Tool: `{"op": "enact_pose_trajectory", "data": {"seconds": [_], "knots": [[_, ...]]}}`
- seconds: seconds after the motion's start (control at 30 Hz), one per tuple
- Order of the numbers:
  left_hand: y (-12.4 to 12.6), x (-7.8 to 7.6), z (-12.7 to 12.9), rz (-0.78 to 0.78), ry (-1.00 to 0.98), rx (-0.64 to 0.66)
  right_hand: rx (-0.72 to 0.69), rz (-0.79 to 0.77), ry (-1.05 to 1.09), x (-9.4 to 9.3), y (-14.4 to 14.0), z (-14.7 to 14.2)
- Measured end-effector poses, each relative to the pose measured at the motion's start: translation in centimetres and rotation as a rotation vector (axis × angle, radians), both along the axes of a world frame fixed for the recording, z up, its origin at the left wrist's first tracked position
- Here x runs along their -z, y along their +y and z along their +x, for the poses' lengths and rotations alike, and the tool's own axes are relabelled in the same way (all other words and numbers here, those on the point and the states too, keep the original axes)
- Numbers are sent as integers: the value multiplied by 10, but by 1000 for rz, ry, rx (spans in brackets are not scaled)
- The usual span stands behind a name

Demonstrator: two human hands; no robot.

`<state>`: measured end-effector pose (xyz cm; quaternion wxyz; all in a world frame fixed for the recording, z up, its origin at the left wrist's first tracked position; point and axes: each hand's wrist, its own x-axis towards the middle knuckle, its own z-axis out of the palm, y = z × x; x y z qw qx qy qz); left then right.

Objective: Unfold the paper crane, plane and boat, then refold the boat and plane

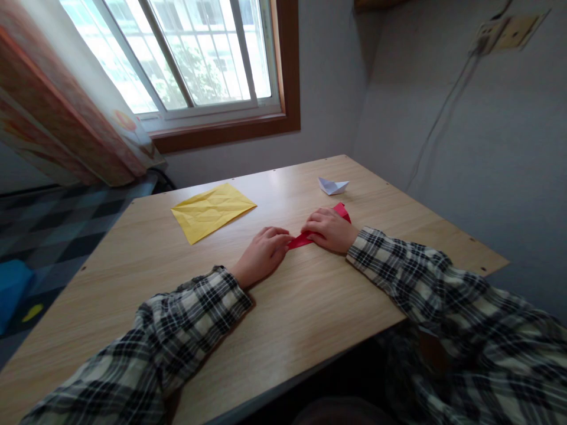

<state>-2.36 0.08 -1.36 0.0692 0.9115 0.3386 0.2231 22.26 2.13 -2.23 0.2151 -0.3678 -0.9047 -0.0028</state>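
A folded piece of red paper lies on the wooden table, with a narrow point toward the left and a wider part at the right. At its left tip, my left hand has its fingers closed together on the paper. Across the middle of the paper rests my right hand, fingers bent and pressing it; the part beneath the palm is hidden. A white paper boat stands just beyond my right hand. Farther left lies a creased yellow sheet of paper, flat on the table.
Behind the table are a window and a wall. An orange patterned curtain hangs at the left, above a dark checked surface carrying a blue object. A cable runs down from a wall socket at the right.
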Motion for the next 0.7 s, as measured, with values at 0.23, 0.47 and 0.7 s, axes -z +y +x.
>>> {"op": "enact_pose_trajectory", "data": {"seconds": [0.23, 0.47, 0.7], "knots": [[1, 1, 0, -12, -8, 9, 63, -45, -67, -2, 0, 3], [0, 0, 0, -27, -10, 13, 108, -42, -83, -6, 2, 11], [0, 0, -1, -28, 0, 18, 163, -59, -106, -9, 6, 22]]}}
